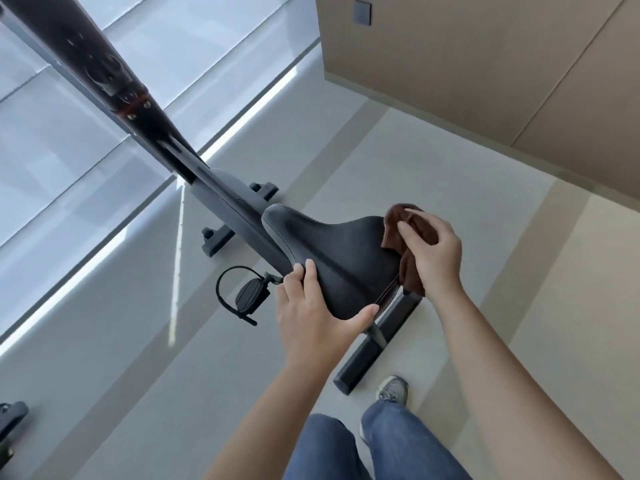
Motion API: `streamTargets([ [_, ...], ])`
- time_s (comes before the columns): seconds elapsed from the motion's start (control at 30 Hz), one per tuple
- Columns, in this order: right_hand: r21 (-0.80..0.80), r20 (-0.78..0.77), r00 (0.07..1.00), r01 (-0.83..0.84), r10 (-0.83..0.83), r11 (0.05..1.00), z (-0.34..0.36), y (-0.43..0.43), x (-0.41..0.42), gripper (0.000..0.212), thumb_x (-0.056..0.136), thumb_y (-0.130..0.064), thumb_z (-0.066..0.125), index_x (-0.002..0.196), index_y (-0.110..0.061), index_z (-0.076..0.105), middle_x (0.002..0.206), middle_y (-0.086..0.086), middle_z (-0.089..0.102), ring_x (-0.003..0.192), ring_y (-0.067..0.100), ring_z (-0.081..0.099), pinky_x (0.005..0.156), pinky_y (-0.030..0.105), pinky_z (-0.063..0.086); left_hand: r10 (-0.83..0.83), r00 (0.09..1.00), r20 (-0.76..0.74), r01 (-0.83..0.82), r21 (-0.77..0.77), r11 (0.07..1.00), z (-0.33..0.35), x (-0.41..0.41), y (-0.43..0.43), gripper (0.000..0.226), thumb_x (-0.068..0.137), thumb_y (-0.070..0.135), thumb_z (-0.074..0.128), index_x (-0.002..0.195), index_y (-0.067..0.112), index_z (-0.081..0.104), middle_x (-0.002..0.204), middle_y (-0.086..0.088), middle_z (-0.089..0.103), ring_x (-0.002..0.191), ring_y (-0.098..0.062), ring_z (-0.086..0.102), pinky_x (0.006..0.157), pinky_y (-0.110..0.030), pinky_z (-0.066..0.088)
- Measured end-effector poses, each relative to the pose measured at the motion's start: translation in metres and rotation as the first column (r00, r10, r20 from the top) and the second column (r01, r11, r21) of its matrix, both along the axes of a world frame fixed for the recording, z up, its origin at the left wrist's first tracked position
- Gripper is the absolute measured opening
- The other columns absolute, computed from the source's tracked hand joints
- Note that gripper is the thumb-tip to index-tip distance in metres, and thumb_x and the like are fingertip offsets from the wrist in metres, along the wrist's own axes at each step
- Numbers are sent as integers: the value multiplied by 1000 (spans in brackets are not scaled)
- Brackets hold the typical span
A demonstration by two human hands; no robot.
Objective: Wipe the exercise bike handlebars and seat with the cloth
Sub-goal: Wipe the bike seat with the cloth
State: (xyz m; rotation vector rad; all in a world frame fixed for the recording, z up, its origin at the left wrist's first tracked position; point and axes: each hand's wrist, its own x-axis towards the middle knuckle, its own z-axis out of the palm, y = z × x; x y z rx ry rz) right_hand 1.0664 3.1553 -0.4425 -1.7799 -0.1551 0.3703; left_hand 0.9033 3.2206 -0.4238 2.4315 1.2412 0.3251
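1. I see the bike's black seat [332, 258] in mid-frame, its narrow nose pointing towards the dark frame column [104, 64] that runs to the upper left.
2. My left hand [311, 320] grips the seat's near-left edge: the thumb lies along the rear rim and the fingers rest on top by the side seam.
3. My right hand [433, 251] is closed round the bunched brown cloth [412, 233], holding it against the seat's right rear edge, with loose folds hanging below the hand.
4. A strapped pedal [251, 294] sits just left of the left hand.
5. The rear stabiliser bar [377, 344] lies on the pale floor [450, 161] under the seat, near my grey shoe [393, 388].
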Motion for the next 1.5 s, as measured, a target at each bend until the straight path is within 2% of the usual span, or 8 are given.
streamTargets([
  [0.17, 43, 33, 894, 445, -446, 895, -7, -5, -91, 23, 80, -16, 69, 99, -27, 64, 103, -4, 52, 93, -2, 55, 82, 1, 39, -126, 992, 2, 126, -11, 992, 1, -11, 14, 108, 46, 63, 74, 131, 4, 43, 120, -13, 50, 113, -31, 39, 91, -40, 40],
  [0.43, -122, -1, 975, 219, -221, 968, 4, 3, -21, 15, 78, -21, 70, 91, -25, 63, 101, 5, 64, 94, 16, 59, 86, 25, 44, -478, 878, 10, 477, 26, 878, 0, -24, 56, 107, 41, 66, 74, 121, -1, 52, 99, -13, 56, 95, -28, 47, 75, -39, 50],
  [0.7, -93, 178, 670, 741, -721, 665, 5, 37, -156, 26, 77, -13, 71, 97, -29, 65, 103, -6, 51, 92, -17, 51, 80, -2, 35, -733, 672, 104, 730, 75, 680, -8, -23, 98, 100, 42, 66, 72, 112, -4, 58, 86, -16, 56, 83, -26, 46, 63, -37, 53],
  [0.97, -46, 78, 734, 679, -675, 733, 13, 21, -117, 19, 78, -17, 71, 92, -29, 64, 105, 5, 62, 94, 7, 59, 91, 21, 44, -813, 564, 148, 813, 74, 578, -9, -25, 111, 94, 44, 54, 82, 111, -7, 58, 84, -21, 56, 77, -38, 56, 66, -45, 52],
  [1.1, 19, 71, 564, 824, -823, 566, 3, 44, -172, 28, 79, -16, 69, 88, -41, 60, 106, 0, 56, 90, -9, 56, 81, 3, 40, -874, 454, 175, 877, 85, 473, -13, -24, 134, 83, 50, 45, 83, 113, -3, 59, 87, -18, 57, 80, -36, 56, 72, -46, 49],
  [1.23, 73, 115, 356, 928, -927, 366, -7, 88, -218, 23, 80, -16, 68, 97, -30, 65, 101, -10, 50, 95, -2, 56, 83, 8, 42, -951, 300, 79, 924, 226, 310, -15, -9, 167, 70, 58, 47, 77, 112, 5, 62, 106, -20, 58, 99, -34, 51, 80, -49, 46],
  [1.4, 130, -28, 436, 894, -899, 430, -2, 51, -176, 12, 82, -16, 67, 93, -15, 66, 106, 9, 63, 94, 8, 61, 84, 18, 47, -966, 241, 95, 928, 268, 258, -12, 16, 179, 54, 50, 21, 88, 99, 5, 70, 100, -22, 66, 93, -41, 60, 79, -50, 51],
  [1.5, 189, -27, 321, 931, -947, 311, -11, 69, -186, 12, 81, -20, 67, 89, -30, 65, 100, -5, 59, 89, 1, 59, 74, 5, 43, -953, 272, 133, 919, 259, 298, -15, 18, 177, 52, 48, 20, 89, 96, 8, 72, 97, -19, 68, 92, -38, 62, 76, -42, 51],
])
